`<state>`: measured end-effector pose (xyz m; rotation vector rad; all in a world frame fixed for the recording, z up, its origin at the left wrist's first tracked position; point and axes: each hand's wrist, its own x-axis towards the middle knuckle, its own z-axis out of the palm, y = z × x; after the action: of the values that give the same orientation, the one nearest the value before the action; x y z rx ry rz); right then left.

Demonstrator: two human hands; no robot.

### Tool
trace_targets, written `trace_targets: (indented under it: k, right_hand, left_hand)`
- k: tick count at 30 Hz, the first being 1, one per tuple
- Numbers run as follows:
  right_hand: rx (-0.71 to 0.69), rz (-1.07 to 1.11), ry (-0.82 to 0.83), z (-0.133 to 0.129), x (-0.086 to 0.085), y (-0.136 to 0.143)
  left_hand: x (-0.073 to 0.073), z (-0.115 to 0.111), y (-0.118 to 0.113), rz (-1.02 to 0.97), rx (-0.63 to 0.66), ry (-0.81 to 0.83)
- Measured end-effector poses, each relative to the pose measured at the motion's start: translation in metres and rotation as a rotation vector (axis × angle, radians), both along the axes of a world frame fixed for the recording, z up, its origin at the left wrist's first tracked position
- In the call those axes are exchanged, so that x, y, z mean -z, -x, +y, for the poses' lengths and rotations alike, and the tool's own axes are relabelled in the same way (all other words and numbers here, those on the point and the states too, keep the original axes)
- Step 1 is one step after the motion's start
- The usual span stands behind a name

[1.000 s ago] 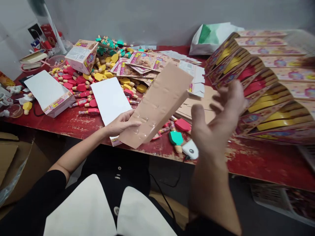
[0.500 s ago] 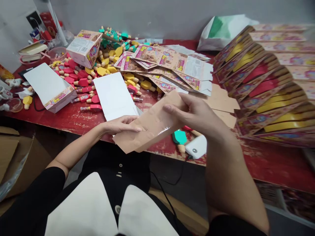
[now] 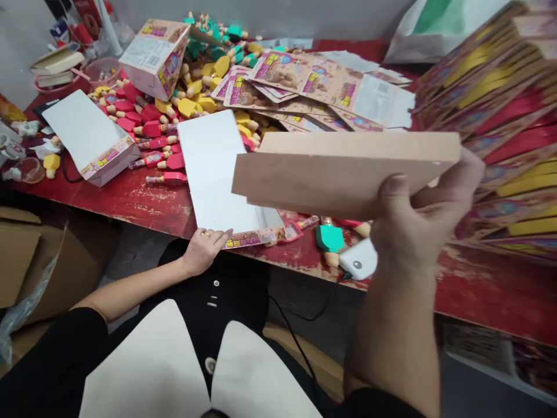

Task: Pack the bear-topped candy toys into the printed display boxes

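So the brown box [image 3: 313, 180] is up in the air over the red table [image 3: 491, 290], held roughly level. Right hand [image 3: 422, 212] has it by one end, thumb on the near side and fingers wrapped round behind. Left hand [image 3: 206, 249] is on the near left corner of the white card [image 3: 213, 168], fingers bent; can't tell if they're actually pinching it. A green toy [image 3: 329, 237] sits below the box, flat cartons [image 3: 322, 87] behind, filled boxes [image 3: 513, 139] off to the right.
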<state>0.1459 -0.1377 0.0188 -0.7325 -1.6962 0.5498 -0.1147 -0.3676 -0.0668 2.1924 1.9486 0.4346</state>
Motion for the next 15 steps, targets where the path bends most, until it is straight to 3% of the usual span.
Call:
trace_targets:
  k: [2, 5, 9, 12, 15]
  right_hand:
    - [-0.056, 0.045, -0.014, -0.026, 0.012, 0.024]
    - [-0.034, 0.032, 0.077, -0.064, 0.034, 0.061]
    - [0.055, -0.009, 0.145, -0.086, 0.067, 0.089]
    - [0.111, -0.037, 0.161, -0.094, 0.082, 0.096]
    - [0.124, -0.219, 0.186, -0.103, 0.084, 0.095]
  left_hand:
    - [0.009, -0.007, 0.011, -0.083, 0.025, -0.035]
    - [0.024, -0.012, 0.033, -0.277, -0.018, -0.066]
    - [0.042, -0.019, 0.06, -0.385, -0.081, 0.025]
    - [0.043, -0.027, 0.067, -0.258, 0.012, 0.053]
    - [0.033, -0.025, 0.062, -0.248, -0.026, -0.149]
